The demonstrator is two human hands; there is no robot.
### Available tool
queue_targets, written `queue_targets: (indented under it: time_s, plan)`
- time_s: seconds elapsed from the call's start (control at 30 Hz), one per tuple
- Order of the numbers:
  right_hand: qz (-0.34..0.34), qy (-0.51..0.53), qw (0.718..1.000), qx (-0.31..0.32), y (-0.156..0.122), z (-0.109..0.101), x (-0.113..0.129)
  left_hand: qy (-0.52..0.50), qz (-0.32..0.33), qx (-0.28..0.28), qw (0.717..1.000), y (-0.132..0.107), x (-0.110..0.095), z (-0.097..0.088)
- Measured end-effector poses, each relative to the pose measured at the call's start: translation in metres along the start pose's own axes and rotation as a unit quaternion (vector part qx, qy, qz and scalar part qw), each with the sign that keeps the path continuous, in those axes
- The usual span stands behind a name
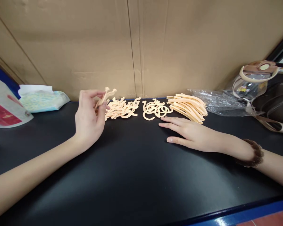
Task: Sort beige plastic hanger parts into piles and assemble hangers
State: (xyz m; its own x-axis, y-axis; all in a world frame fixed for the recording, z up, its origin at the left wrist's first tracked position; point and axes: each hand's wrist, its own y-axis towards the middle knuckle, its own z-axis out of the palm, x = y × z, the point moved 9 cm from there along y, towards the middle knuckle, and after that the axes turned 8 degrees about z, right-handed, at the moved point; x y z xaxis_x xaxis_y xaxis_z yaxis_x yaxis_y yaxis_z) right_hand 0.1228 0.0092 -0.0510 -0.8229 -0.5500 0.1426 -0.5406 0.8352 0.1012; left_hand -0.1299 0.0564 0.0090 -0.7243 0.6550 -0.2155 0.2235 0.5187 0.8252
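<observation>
My left hand (89, 117) is raised above the black tabletop (132, 175), its fingers pinched on a small bunch of peach plastic hook pieces (107, 95). Just behind it lies a loose pile of the same hook pieces (121, 108). My right hand (191, 133) lies flat and open on the table, fingertips close to a small heap of peach C-shaped rings (155, 109). To the right of the rings sits a neat stack of long curved peach strips (187, 106). A dark beaded bracelet (251, 153) circles my right wrist.
A cardboard wall (141, 47) closes off the back of the table. At left sit a white and red bag (4, 108) and a pale packet (41, 99). At right are crumpled clear plastic (214, 100), a lidded clear bottle (252, 80) and a strap (271, 124).
</observation>
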Motion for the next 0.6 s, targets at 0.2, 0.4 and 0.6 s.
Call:
queue_targets:
  time_s: [0.2,0.4,0.6]
  plan:
    - [-0.009,0.009,1.000,-0.019,0.000,-0.001,-0.001,-0.023,0.232,0.119,0.965,-0.022,-0.087,0.012]
    - [-0.011,0.012,0.999,-0.027,0.000,-0.002,0.001,-0.150,0.276,0.315,0.895,-0.050,-0.139,0.033]
    - [-0.012,0.040,0.993,-0.113,0.002,-0.017,-0.001,-0.169,0.301,0.367,0.864,-0.057,-0.147,0.041]
